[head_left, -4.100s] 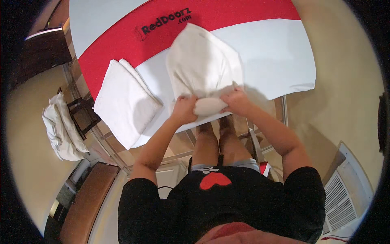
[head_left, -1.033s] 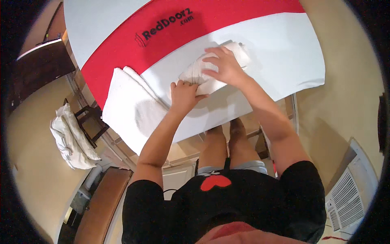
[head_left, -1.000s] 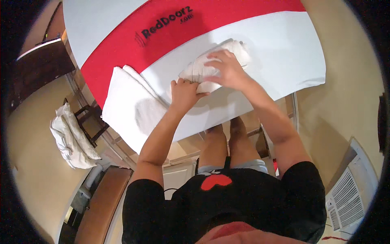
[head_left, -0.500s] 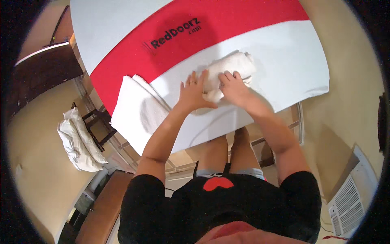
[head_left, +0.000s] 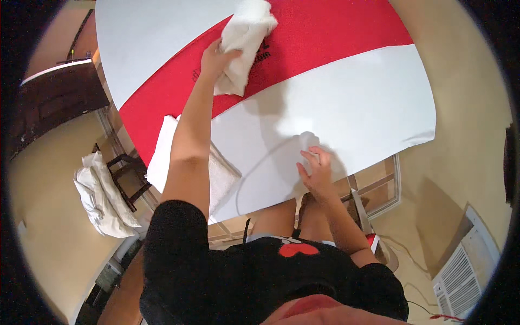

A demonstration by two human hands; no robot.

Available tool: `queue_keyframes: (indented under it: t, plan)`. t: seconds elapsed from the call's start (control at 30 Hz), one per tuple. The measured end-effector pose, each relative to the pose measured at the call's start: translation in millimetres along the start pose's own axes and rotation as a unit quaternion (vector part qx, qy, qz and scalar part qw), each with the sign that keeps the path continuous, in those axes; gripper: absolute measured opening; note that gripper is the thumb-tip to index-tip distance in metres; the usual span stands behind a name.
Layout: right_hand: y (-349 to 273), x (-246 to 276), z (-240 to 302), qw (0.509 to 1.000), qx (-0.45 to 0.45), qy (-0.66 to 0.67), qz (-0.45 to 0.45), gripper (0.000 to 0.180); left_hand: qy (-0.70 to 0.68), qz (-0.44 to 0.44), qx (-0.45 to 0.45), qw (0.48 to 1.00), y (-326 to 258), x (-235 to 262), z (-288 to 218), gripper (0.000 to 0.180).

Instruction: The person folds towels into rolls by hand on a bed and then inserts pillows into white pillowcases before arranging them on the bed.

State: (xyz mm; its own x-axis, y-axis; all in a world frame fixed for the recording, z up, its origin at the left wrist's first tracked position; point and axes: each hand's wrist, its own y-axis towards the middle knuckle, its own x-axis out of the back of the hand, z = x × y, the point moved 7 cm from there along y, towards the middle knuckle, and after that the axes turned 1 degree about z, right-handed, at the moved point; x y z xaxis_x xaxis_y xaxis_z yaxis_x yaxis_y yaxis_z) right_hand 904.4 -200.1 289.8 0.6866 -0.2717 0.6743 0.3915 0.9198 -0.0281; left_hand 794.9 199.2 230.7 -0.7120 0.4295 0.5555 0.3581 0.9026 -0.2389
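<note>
My left hand [head_left: 215, 56] is stretched far forward and grips a folded white towel [head_left: 244, 40], holding it over the red band of the table cover [head_left: 336, 38]. My right hand [head_left: 316, 172] rests open, fingers spread, on the white part of the table cover [head_left: 352, 114] near the front edge. A stack of white folded towels [head_left: 162, 160] lies at the table's left edge, partly hidden by my left forearm.
A dark stool [head_left: 127, 179] with a heap of white towels [head_left: 100, 197] stands left of the table. A dark wooden cabinet [head_left: 49, 103] is at the far left. A white floor vent [head_left: 466, 271] sits at lower right on the tan floor.
Both hands were pressing the rolled towel on the white part of the table. Now my left hand has lifted it and carried it far forward; my right hand has let go.
</note>
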Motion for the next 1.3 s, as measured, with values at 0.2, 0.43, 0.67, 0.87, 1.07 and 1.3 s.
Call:
queue_keyframes:
  t: [0.2,0.43,0.67,0.87,1.07,1.3]
  plan:
    - [4,-10,-20,0.996,-0.051,0.057,-0.037,0.035,0.001,-0.035,0.011,0.999,48,13,24,0.074]
    - [-19,-5,-31,0.995,-0.086,0.040,0.014,0.037,0.095,-0.011,0.078,0.992,13,9,34,0.085]
    - [-44,-4,-33,0.996,-0.078,0.033,0.038,0.048,0.299,-0.180,-0.018,0.937,-187,15,15,0.101]
    - [-61,7,-33,0.995,-0.060,0.048,0.059,0.047,0.454,-0.033,0.249,0.855,-342,25,77,0.094]
    - [-92,-18,-53,0.970,-0.102,0.154,0.159,0.044,0.321,0.143,0.227,0.909,-378,32,80,0.075]
    - [-109,-107,-36,0.697,-0.438,0.528,0.207,0.033,0.062,0.279,0.068,0.956,-418,-23,20,0.059]
